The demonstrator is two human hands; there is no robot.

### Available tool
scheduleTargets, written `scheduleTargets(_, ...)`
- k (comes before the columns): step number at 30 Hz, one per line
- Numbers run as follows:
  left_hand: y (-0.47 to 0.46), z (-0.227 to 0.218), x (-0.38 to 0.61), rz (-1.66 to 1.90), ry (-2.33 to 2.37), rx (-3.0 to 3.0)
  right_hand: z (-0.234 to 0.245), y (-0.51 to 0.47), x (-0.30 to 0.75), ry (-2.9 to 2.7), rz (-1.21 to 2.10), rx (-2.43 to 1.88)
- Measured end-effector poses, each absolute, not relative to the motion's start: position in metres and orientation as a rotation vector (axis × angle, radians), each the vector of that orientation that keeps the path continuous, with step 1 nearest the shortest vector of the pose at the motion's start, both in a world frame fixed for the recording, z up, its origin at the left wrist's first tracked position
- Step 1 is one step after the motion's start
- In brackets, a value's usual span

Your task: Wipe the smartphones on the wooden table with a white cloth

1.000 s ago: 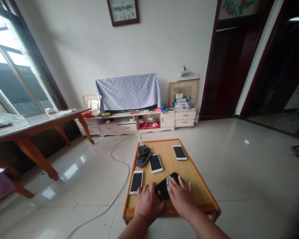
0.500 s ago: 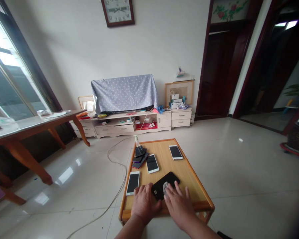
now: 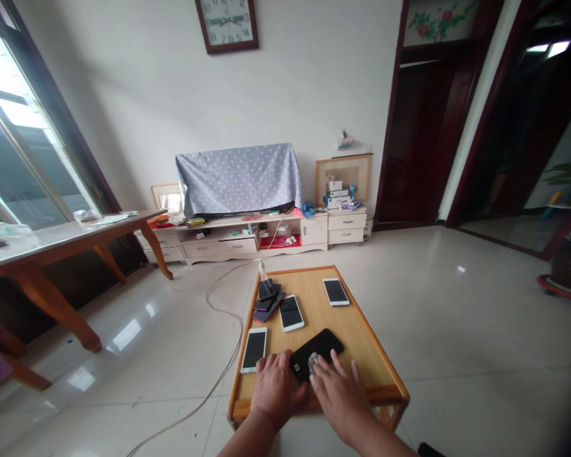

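Observation:
A black phone [image 3: 321, 346] lies slanted near the front of a small wooden table [image 3: 361, 336]. My left hand [image 3: 273, 386] rests on the table with its fingers pressed against the phone's near left end. My right hand [image 3: 340, 393] lies over the phone's near part, fingers closed on a small grey cloth [image 3: 313, 362] pressed to its surface. A white phone [image 3: 254, 348] lies just left of my left hand.
Two more white phones [image 3: 290, 313] [image 3: 335, 291] and a pile of dark phones [image 3: 267, 298] with a small bottle [image 3: 262, 269] lie farther back. A cable [image 3: 219, 374] runs over the tiled floor. A long table [image 3: 52, 244] stands left, a low cabinet [image 3: 261, 235] by the wall.
My right hand with the cloth has slid back along the black phone toward me. The left hand stays where it was. The view has shifted slightly.

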State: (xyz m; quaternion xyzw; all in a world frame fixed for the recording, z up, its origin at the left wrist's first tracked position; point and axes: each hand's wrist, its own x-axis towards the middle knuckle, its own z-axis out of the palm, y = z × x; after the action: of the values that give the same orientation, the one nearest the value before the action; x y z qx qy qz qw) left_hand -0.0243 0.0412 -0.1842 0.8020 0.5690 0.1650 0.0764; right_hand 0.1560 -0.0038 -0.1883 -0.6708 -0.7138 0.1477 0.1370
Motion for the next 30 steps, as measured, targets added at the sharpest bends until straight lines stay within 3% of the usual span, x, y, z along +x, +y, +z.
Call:
scheduleTargets(5,0.041,-0.185,-0.024,0.486,1.706,2.41,-0.188,0.024,0.181,-1.861,0.316,-2.17)
scheduleTargets(13,0.044,-0.187,-0.027,0.445,1.687,2.399,-0.191,0.0,0.122,-2.103,0.501,-1.744)
scheduleTargets(21,0.043,-0.184,-0.028,0.532,1.664,2.394,-0.19,0.043,0.169,-1.827,0.33,-2.171)
scheduleTargets(27,0.047,-0.193,-0.03,0.46,1.686,2.401,-0.202,0.018,0.113,-2.129,0.457,-1.731)
scheduleTargets(30,0.046,-0.194,-0.03,0.487,1.688,2.401,-0.201,0.031,0.118,-2.105,0.444,-1.799)
